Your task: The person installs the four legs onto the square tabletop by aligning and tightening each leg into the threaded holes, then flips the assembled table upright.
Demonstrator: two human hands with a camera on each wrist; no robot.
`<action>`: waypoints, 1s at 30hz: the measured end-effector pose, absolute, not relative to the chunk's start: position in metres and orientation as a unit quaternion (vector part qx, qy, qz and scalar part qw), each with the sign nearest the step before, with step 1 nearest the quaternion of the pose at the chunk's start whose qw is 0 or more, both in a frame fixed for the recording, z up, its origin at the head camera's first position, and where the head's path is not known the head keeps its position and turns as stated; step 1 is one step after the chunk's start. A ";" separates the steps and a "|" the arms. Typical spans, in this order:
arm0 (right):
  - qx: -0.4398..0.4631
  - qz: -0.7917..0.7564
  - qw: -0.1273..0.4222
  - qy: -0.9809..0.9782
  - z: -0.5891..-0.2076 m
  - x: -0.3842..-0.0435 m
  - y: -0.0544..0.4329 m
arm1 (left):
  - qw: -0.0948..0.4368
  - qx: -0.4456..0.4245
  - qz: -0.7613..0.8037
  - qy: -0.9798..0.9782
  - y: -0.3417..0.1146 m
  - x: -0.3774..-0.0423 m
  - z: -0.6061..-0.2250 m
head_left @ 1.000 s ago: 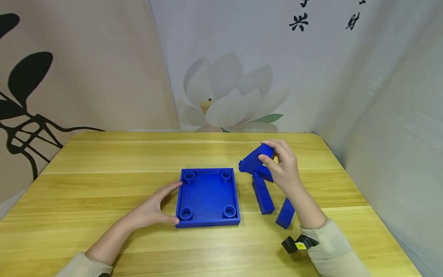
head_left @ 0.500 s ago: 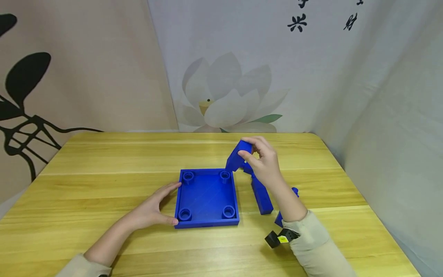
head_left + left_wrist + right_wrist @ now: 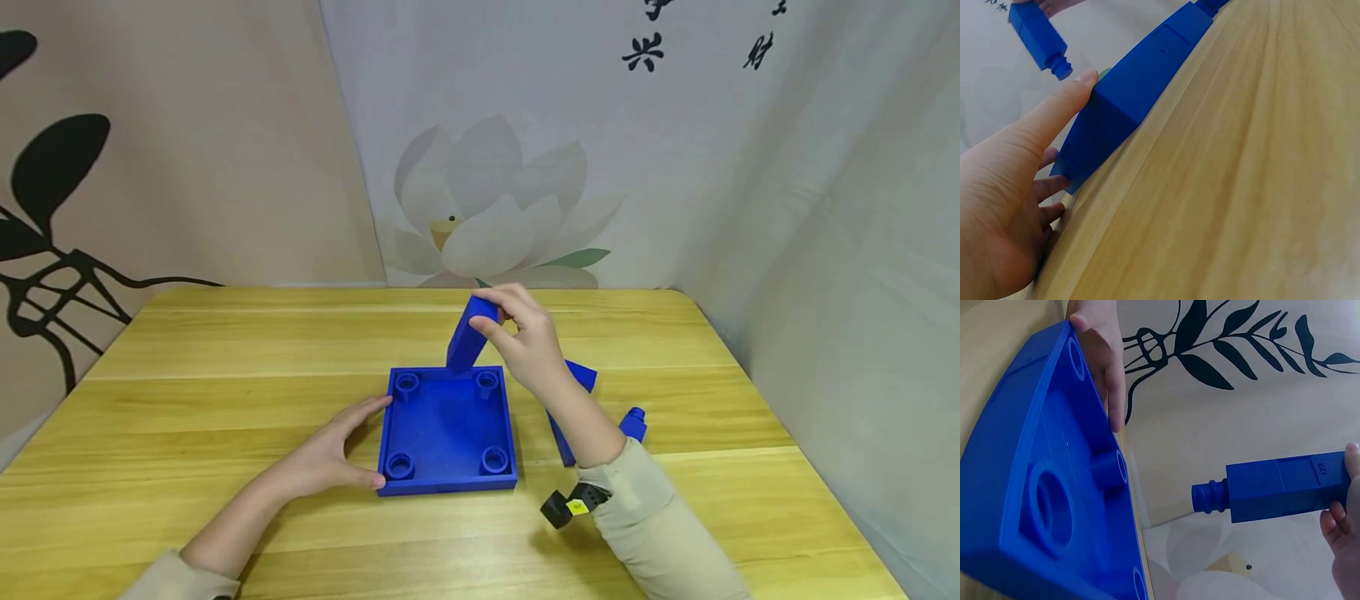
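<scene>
A square blue toy tabletop (image 3: pixel 448 429) lies underside up on the table, with a raised rim and a round socket in each corner. My left hand (image 3: pixel 333 454) rests against its left edge, thumb at the near corner and straight fingers farther back. My right hand (image 3: pixel 528 342) pinches one end of a blue square table leg (image 3: pixel 471 333), held tilted above the far rim. In the right wrist view, the threaded tip of that leg (image 3: pixel 1285 487) points toward the tabletop's sockets but stays apart from them. Its tip is hard to make out in the head view.
Right of the tabletop lie more blue legs: one farther back (image 3: pixel 582 376), one beside it (image 3: pixel 561 437) partly hidden by my right forearm, and one (image 3: pixel 633 423) with its threaded end showing. A printed curtain (image 3: pixel 495 150) hangs behind the wooden table (image 3: pixel 285 350).
My right hand has carried the leg leftward from over the loose legs to above the tabletop's far rim, tipping it more upright. My left hand and the tabletop have stayed put.
</scene>
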State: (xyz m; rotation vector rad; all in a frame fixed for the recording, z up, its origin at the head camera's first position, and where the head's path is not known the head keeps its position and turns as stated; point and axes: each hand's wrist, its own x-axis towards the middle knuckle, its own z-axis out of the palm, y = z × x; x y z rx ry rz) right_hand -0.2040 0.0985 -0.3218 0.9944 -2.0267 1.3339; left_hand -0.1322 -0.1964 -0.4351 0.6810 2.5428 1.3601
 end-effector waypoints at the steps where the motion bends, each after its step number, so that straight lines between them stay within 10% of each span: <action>1: 0.368 0.491 0.252 -0.748 -0.322 -0.204 0.096 | 0.089 0.229 0.457 0.855 -0.196 -0.132 -0.435; 30: 0.404 0.459 0.172 -0.772 -0.332 -0.222 0.041 | 0.088 0.234 0.458 0.853 -0.196 -0.133 -0.433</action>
